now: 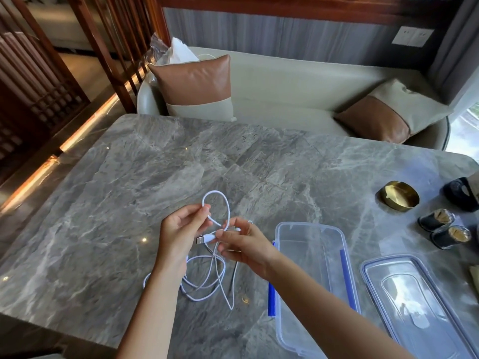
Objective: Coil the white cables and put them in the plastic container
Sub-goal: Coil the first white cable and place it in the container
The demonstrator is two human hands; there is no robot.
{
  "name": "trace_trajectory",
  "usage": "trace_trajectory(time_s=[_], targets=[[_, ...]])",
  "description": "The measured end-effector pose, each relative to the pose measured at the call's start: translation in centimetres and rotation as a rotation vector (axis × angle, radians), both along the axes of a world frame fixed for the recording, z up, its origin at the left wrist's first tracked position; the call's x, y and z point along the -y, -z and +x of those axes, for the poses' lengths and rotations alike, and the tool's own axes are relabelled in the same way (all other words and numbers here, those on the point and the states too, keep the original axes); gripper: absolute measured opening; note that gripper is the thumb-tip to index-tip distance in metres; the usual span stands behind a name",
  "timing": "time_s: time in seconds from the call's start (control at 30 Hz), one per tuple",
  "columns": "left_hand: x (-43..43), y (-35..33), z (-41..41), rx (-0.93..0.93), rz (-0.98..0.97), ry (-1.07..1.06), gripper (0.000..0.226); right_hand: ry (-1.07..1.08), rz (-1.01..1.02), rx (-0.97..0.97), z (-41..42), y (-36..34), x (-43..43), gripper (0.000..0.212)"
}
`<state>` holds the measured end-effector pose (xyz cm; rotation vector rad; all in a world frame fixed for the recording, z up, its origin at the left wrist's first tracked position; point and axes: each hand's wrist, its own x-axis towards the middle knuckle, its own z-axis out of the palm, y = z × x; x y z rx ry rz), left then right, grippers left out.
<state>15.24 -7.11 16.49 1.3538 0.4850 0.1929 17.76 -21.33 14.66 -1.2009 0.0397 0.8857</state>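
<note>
left hand (181, 224) pinches white cable (216, 200) loop to size the coil | right hand (243, 242) grips its plug end, left of open plastic container (315, 268) | slack trails on tabletop (129, 190)

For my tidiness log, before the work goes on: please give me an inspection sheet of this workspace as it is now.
Surface: grey marble table, glossy, with light reflections.
Job's things: plastic container, open and empty; its lid lies flat to its right.
Clutter: brass ashtray, two small dark jars, a dark object at the right edge.
Hands: left hand pinches a raised loop of the white cable; right hand pinches it beside the USB plug.
Cables: white cable mostly uncoiled, with loose loops on the table under the hands.
Surroundings: pale sofa with two cushions, wooden screen at the left, wall socket.
</note>
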Motion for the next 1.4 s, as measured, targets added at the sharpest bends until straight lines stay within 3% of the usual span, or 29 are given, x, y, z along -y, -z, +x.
trace_trajectory(time_s=[0.13, 0.3, 0.5, 0.9, 1.03, 1.4], targets=[[-0.2, 0.4, -0.3, -0.032, 0.005, 0.097, 0.005, 0.012, 0.007, 0.036, 0.1, 0.2, 0.0, 0.03], [-0.3, 0.5, -0.7, -0.028, 0.027, 0.229, 0.021, 0.028, 0.013, 0.002, 0.0, 0.6, 0.0, 0.003], [-1.0, 1.9, -2.2, 0.011, 0.043, 0.514, 0.039, 0.038, 0.087, -0.103, 0.0, 0.3, 0.2, 0.014], [1.4, 3.5, -3.1, 0.024, -0.015, 0.35, 0.036, -0.139, -0.094, -0.017, -0.9, -0.2, 0.7, 0.022], [1.5, 3.2, -2.9, 0.023, -0.053, 0.301, 0.028, -0.217, -0.124, 0.027, -1.2, -0.2, 0.9, 0.04], [2.5, 3.6, -3.5, -0.017, -0.072, -0.062, 0.018, -0.24, -0.261, 0.192, -1.5, 0.1, 1.1, 0.043]])
